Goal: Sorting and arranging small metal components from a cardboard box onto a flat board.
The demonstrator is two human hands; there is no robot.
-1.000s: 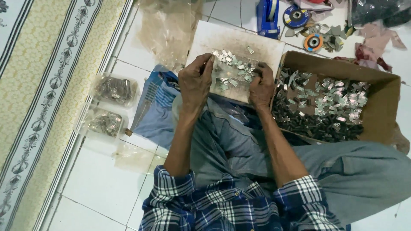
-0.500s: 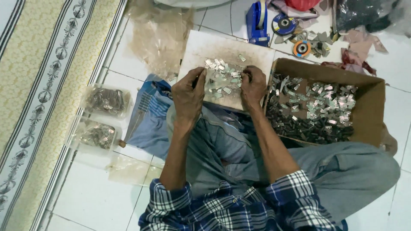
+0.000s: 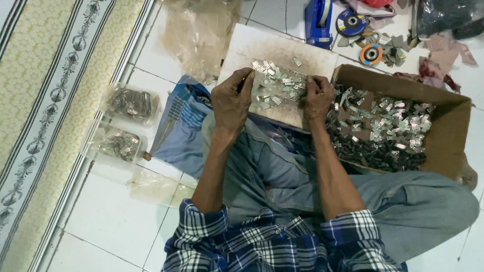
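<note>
Small metal clips (image 3: 276, 86) lie between both hands: left hand (image 3: 232, 103) at 9 o'clock, right hand (image 3: 317, 96) at 3 o'clock (equally near), both curled, contents indiscernible.

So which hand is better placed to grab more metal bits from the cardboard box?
Probably the right hand: it rests on the board right beside the cardboard box, while the left hand is on the far side.

White tile floor (image 3: 111, 221), glossy, grey grout lines. Patterned cream mat (image 3: 45, 100) with striped border along one side. Even indoor light, soft shadows. No walls in view.
</note>
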